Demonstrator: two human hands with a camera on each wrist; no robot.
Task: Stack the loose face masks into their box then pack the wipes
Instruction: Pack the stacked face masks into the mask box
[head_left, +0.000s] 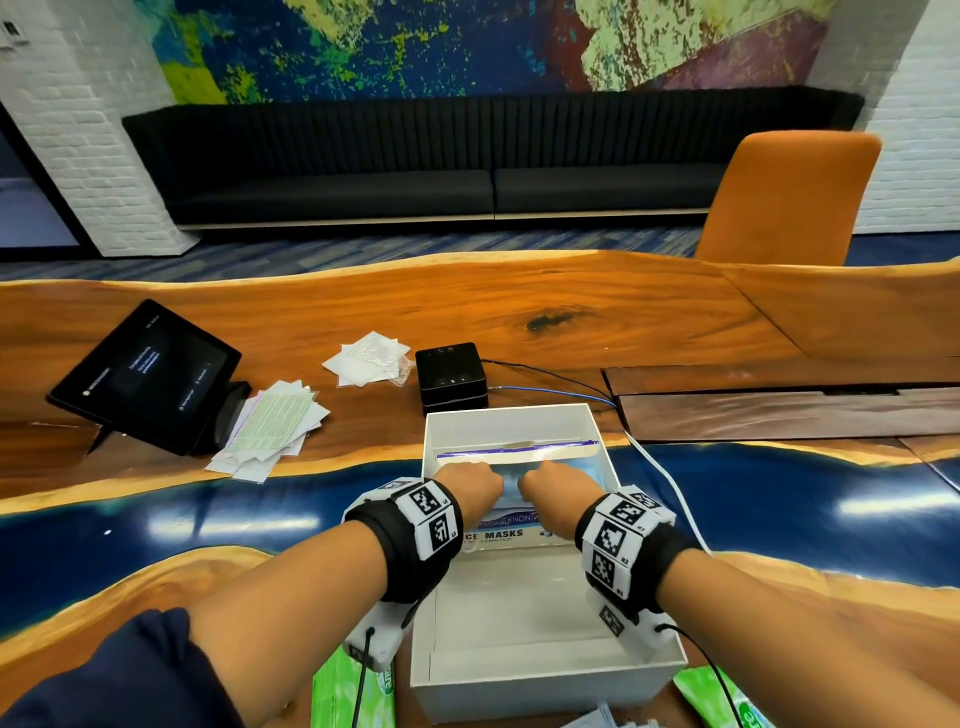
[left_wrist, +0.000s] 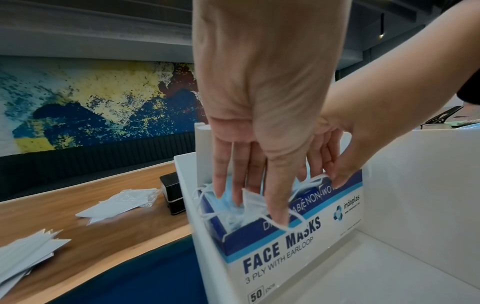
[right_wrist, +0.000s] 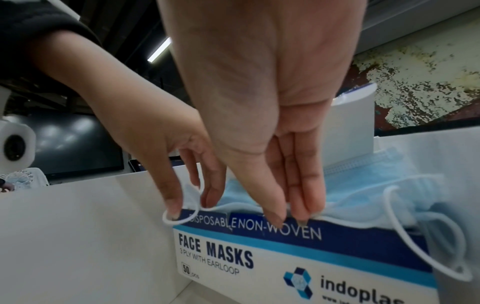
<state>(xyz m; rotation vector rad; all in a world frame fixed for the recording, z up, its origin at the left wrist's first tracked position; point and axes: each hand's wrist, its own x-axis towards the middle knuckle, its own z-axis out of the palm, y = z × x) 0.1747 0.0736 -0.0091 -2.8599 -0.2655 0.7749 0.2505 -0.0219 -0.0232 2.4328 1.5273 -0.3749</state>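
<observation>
Both hands, the left hand (head_left: 470, 491) and right hand (head_left: 553, 491), are reaching side by side into the mask box (head_left: 511, 535) standing inside a white carton (head_left: 545, 675) on the bench (head_left: 467, 306).

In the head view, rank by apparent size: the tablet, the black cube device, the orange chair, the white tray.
1. White tray, though nearness to the camera inflates it.
2. Orange chair, partly hidden behind the table.
3. Tablet.
4. Black cube device, clearly smallest.
</observation>
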